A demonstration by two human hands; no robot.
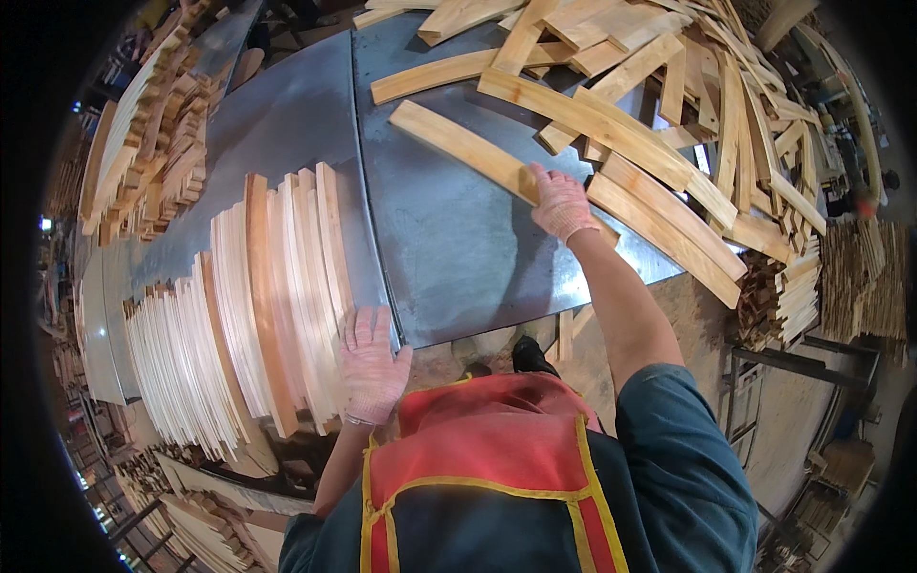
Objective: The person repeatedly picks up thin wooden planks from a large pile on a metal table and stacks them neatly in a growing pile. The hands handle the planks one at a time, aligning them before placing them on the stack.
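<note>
My right hand (563,199), in a pale pink work glove, is closed over a curved wooden slat (463,150) on the metal table (449,239). The slat slants from the upper left under my hand, and its other end shows past my wrist. At the table's left part, a tight row of thin wooden slats (229,315) stands on edge. My left hand (371,368), gloved alike, rests with fingers stretched out against the row's right end, holding nothing.
A loose heap of wooden slats (611,115) covers the table's far right, some overhanging its edge. More stacked slats (158,143) stand at the far left. Wood bundles (778,301) sit low on the right beside a dark metal frame (802,368). A seam (368,181) splits the tabletop.
</note>
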